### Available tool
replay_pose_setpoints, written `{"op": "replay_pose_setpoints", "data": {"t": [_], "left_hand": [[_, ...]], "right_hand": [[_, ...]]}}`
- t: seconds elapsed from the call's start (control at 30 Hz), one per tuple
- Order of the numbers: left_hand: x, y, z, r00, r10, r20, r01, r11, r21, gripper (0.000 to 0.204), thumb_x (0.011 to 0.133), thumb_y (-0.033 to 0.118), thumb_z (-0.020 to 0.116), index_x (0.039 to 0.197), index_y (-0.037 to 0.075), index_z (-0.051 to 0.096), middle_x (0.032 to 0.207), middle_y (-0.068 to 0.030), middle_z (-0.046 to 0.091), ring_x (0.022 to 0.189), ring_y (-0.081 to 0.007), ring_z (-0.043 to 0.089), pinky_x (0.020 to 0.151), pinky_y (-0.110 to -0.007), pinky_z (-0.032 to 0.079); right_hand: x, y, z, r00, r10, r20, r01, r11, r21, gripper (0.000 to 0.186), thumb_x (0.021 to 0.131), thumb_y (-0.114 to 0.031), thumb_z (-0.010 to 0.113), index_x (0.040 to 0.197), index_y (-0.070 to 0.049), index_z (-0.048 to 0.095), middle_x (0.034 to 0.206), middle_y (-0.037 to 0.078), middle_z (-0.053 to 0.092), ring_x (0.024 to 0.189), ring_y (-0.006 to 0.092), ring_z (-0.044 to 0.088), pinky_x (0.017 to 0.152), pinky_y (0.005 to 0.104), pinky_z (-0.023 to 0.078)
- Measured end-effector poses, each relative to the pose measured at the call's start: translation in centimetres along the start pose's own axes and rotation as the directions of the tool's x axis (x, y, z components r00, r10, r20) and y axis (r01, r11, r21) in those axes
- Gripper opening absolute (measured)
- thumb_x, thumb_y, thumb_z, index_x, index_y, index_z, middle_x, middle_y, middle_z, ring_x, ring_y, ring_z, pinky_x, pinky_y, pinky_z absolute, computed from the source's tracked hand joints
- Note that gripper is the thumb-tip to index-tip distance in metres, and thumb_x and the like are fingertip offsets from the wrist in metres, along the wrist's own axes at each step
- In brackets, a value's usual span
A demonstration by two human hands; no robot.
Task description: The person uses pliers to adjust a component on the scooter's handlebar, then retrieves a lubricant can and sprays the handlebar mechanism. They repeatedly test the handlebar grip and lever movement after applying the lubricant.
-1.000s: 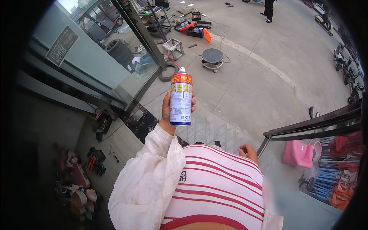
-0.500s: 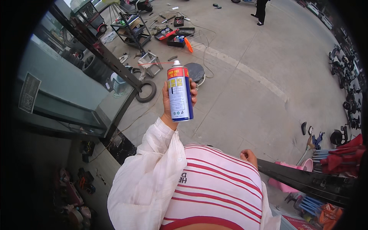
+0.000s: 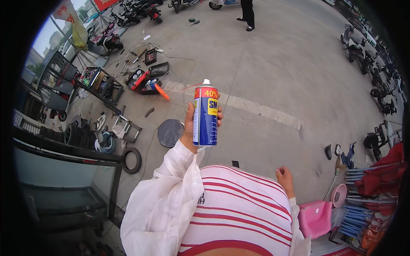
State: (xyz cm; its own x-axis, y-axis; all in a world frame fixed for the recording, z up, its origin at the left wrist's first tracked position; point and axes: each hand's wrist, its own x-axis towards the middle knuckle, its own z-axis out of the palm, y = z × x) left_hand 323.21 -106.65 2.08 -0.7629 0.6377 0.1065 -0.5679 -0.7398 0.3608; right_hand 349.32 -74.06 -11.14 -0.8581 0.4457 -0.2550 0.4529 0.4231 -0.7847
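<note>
My left hand (image 3: 190, 128) holds a blue spray can (image 3: 205, 114) upright in front of me; the can has a red and yellow band near the top and a white nozzle with a thin red straw. My right hand (image 3: 285, 179) hangs low beside my striped shirt with the fingers curled and nothing in it. A loose white sleeve covers my left arm.
Concrete ground lies ahead. A round dark stool (image 3: 170, 132) and a tyre (image 3: 132, 160) are at the left, with open toolboxes (image 3: 147, 79), a cart (image 3: 100, 83) and scattered tools beyond. A pink bin (image 3: 315, 218) stands at the right. Scooters (image 3: 376, 85) line the far right; a person (image 3: 247, 15) stands far ahead.
The view has swung away from the glass door toward the open yard. The can stays upright in my left hand; my right hand stays low.
</note>
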Motion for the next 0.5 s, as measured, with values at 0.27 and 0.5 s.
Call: {"op": "replay_pose_setpoints", "data": {"t": [0.27,0.5], "left_hand": [[26.9,4.6,-4.9,1.000,0.021,0.000,-0.021,0.999,-0.032,0.078,0.078,0.049,0.061,0.135,0.002,0.035,0.110,-0.0166,0.055,0.096,-0.0271,0.057,0.080,-0.038,0.051],[54.2,9.6,-12.5,0.996,-0.063,0.058,0.057,0.993,0.100,0.065,0.084,0.045,0.041,0.128,-0.002,0.046,0.110,-0.0177,0.059,0.091,-0.0285,0.062,0.077,-0.039,0.055]], "right_hand": [[31.4,-27.7,1.8,0.672,-0.324,0.666,-0.041,0.882,0.470,0.051,0.089,-0.033,0.066,0.122,0.002,0.050,0.109,0.013,0.060,0.099,0.0182,0.058,0.088,0.0319,0.047],[55.5,-38.5,3.9,0.751,-0.325,0.574,-0.092,0.810,0.579,0.077,0.082,-0.038,0.073,0.129,0.009,0.034,0.114,0.020,0.055,0.102,0.0230,0.059,0.088,0.0327,0.049]]}}
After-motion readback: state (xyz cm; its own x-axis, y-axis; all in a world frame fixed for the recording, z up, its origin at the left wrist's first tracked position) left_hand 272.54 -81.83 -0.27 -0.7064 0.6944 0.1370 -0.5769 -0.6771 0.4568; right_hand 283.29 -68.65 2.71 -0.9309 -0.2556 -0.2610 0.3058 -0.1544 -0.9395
